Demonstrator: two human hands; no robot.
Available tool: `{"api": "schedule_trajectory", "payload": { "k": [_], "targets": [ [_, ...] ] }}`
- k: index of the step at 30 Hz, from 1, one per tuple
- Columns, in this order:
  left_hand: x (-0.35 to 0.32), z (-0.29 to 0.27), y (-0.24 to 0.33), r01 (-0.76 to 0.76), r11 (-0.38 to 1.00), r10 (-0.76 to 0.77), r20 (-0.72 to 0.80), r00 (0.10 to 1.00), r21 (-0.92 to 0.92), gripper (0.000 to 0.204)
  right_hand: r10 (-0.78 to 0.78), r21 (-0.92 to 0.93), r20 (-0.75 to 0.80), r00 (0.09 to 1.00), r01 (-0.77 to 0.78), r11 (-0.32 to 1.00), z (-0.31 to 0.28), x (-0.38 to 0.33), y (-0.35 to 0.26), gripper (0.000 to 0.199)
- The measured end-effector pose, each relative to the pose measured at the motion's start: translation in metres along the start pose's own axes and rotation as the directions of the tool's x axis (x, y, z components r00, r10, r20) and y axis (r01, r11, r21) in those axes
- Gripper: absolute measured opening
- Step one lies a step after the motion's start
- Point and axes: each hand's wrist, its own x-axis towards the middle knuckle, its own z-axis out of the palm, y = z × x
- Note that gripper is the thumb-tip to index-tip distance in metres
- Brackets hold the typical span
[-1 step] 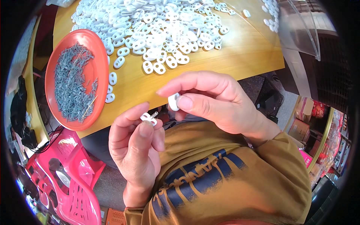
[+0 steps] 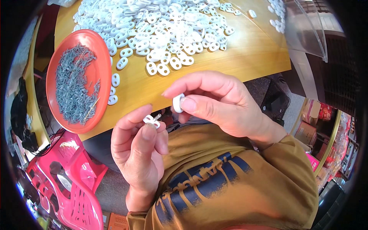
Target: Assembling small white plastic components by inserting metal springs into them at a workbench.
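My left hand (image 2: pixel 140 143) pinches a small white oval plastic piece with two holes (image 2: pixel 150 121) between thumb and fingers. A thin metal spring (image 2: pixel 157 117) sticks up from that piece. To its right, my right hand (image 2: pixel 218 105) grips another white plastic piece (image 2: pixel 178 103) between thumb and fingertips, partly hidden by the thumb. The two pieces are apart. Both hands are held just off the front edge of the wooden table (image 2: pixel 245 65). On the left, an orange oval dish (image 2: pixel 103 88) holds a heap of small grey metal springs (image 2: pixel 71 84).
A large pile of white two-holed pieces (image 2: pixel 161 30) covers the far part of the table. More small white pieces (image 2: pixel 276 15) lie by a clear plastic panel (image 2: pixel 306 27) at far right. A pink plastic chair (image 2: pixel 76 180) stands at lower left. Cardboard boxes (image 2: pixel 305 134) sit at right.
The right hand has shifted very slightly, and the white piece in it has turned a little. The left hand stays nearly still with its piece and spring.
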Motion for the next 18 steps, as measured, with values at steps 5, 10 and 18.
{"api": "schedule_trajectory", "payload": {
  "k": [5,10,18],
  "targets": [
    [-0.001,-0.005,0.002,0.027,1.000,-0.027,-0.007,1.000,-0.016,0.029,-0.063,0.007,-0.027,0.998,0.063,0.998,0.001,0.004,0.003,0.019],
    [-0.001,-0.004,0.002,-0.004,1.000,0.003,-0.014,1.000,-0.029,0.030,-0.097,-0.012,-0.060,0.993,0.097,0.995,0.007,0.008,0.002,0.020],
    [-0.001,-0.002,-0.002,-0.029,0.999,0.029,-0.015,0.999,0.025,0.029,-0.047,0.052,-0.071,0.996,0.051,0.997,0.011,0.010,0.003,0.025]
  ]
}}
